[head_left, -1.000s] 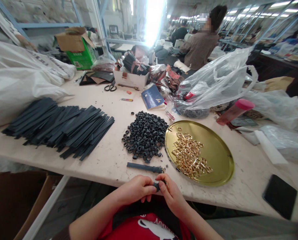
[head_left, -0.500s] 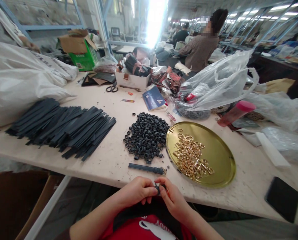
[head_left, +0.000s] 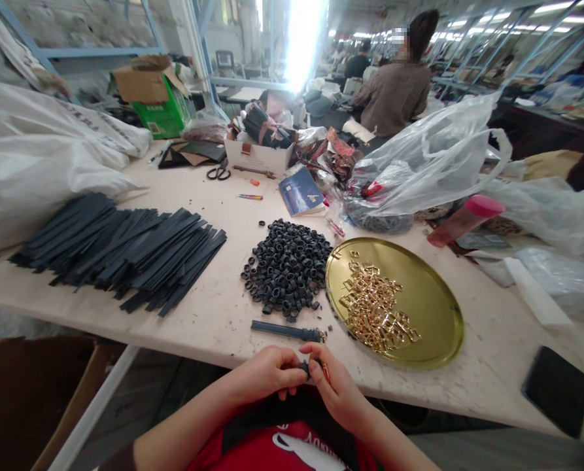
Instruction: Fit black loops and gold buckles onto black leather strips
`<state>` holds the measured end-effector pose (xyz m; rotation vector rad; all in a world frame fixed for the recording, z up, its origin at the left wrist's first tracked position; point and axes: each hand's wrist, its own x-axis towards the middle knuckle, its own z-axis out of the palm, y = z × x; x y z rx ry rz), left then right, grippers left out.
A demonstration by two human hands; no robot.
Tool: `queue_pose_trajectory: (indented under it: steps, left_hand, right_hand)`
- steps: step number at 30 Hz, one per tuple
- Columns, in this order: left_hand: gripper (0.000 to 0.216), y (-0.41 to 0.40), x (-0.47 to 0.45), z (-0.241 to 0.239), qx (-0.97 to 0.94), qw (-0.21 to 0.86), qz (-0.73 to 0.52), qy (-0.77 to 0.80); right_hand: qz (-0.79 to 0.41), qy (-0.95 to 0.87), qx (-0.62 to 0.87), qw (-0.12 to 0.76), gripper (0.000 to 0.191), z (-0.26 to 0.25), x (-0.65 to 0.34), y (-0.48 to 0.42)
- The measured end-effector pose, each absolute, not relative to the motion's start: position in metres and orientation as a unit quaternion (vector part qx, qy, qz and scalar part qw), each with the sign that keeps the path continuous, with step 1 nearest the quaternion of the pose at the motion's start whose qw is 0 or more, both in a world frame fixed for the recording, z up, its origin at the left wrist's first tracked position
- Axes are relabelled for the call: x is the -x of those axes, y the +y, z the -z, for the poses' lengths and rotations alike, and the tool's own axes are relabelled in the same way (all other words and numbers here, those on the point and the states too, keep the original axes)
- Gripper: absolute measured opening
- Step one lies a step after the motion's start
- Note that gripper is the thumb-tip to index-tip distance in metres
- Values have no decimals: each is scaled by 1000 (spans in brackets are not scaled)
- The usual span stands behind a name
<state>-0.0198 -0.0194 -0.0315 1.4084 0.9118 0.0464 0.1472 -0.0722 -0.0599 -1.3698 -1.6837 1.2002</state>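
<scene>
At the table's front edge, my left hand [head_left: 271,374] is closed, pinching a small dark piece of strap [head_left: 305,367]. My right hand [head_left: 333,383] meets it fingertip to fingertip and is closed on the same piece, most of which the fingers hide. A thin orange item [head_left: 326,371] shows between my right fingers; its kind is unclear. Just beyond both hands lies a dark strap with a gold buckle [head_left: 286,330]. Behind it is a heap of small black loops [head_left: 292,265]. To the right, a round gold tray [head_left: 436,314] holds a pile of gold buckles [head_left: 375,304].
Dark flat strips [head_left: 125,248] are piled at left beside a white sack [head_left: 41,150]. Farther back are scissors [head_left: 218,171], a blue notebook [head_left: 300,191] and a filled white box [head_left: 257,157]. A pink-lidded bottle [head_left: 461,219] and phone [head_left: 557,389] are at right. Someone [head_left: 394,91] sits behind.
My fingertips have shifted slightly around the dark piece, and less of it shows between them. Both hands stay at the table's front edge. The person behind has leaned a little.
</scene>
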Motion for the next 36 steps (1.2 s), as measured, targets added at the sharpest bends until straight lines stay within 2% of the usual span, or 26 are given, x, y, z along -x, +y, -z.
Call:
queue_pose_trajectory:
  steps: [8,13,21,24,29,33,36]
  left_hand:
    - [29,-19,23,28,-585,694,-13,420]
    - [26,-24,21,30,-610,658,-21,441]
    - [26,-27,10,26,-643,655,-27,396]
    - [30,-16,13,28,-728,554,-27,404]
    - [28,-4,14,48,-837,272,-40,474]
    - [19,9,27,54,-849,172,-71,495]
    - [20,43,63,45,-810,79,-63,578]
  right_hand:
    - [-449,-635,519,355,25,66,-143,-77]
    - [-429,-648,531,337,25,66,-144,-80]
    - [-468,-643,503,338,27,63,-144,-79]
    - [-369,-679,545,324,28,67,-144,-72]
    - [-109,-774,564,267,20,86,-145,-50]
    - [-25,-809,530,254,24,105,-142,-38]
    - [2,-809,530,255,23,109,-141,-34]
